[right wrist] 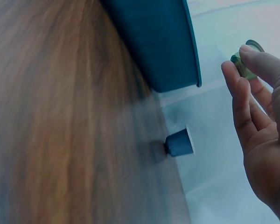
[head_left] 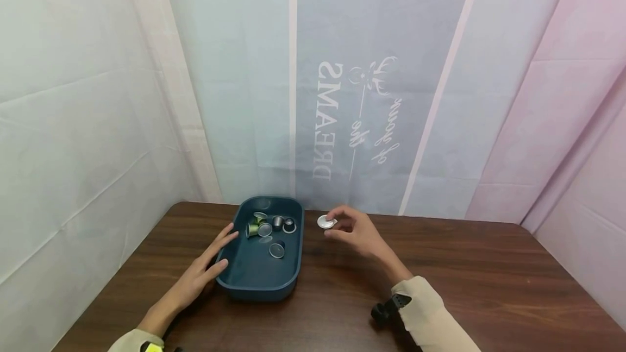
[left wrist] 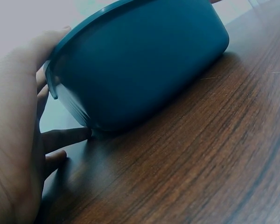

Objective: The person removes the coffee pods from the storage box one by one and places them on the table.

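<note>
My right hand (head_left: 359,232) is just right of a dark teal plastic basin (head_left: 259,280). In the right wrist view, its thumb and fingers pinch a small green coffee capsule (right wrist: 245,65) above the table. A blue coffee capsule (right wrist: 179,142) stands beside the basin, its pale lid up. In the head view a round white lid (head_left: 325,222) shows at the right fingertips; which capsule it belongs to I cannot tell. My left hand (head_left: 198,278) rests against the basin's left side with fairly straight fingers. Several capsules, including a green one (head_left: 251,230) and a dark one (head_left: 277,250), lie inside.
The brown wooden table (head_left: 469,270) extends to both sides. Behind it hangs a pale printed curtain (head_left: 254,96) with mirrored lettering, and more light fabric (head_left: 88,124) closes off the left. A black strap (head_left: 391,307) is at the right wrist.
</note>
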`<action>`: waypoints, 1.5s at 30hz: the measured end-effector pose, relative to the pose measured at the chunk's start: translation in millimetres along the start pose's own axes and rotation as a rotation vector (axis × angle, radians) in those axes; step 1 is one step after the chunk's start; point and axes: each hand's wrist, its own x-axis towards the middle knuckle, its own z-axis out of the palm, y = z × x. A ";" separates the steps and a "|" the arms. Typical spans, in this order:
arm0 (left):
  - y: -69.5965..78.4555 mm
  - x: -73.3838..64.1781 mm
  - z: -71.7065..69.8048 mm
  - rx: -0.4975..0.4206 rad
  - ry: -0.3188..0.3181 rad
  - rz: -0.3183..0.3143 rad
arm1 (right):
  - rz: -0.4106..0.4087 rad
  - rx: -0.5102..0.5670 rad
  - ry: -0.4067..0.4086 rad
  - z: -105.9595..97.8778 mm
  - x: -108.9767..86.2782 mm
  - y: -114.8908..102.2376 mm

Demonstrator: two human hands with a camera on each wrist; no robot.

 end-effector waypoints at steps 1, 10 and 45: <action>-0.1 0.1 0.1 -0.002 0.000 -0.002 | 0.002 -0.004 0.002 -0.6 -1.3 1.7; -1.9 0.6 0.2 -0.013 -0.004 0.000 | 0.001 -0.074 0.016 -4.1 -9.0 14.8; -0.3 1.6 -1.3 -0.008 -0.001 -0.009 | 0.111 -0.163 -0.006 -6.9 -19.3 85.9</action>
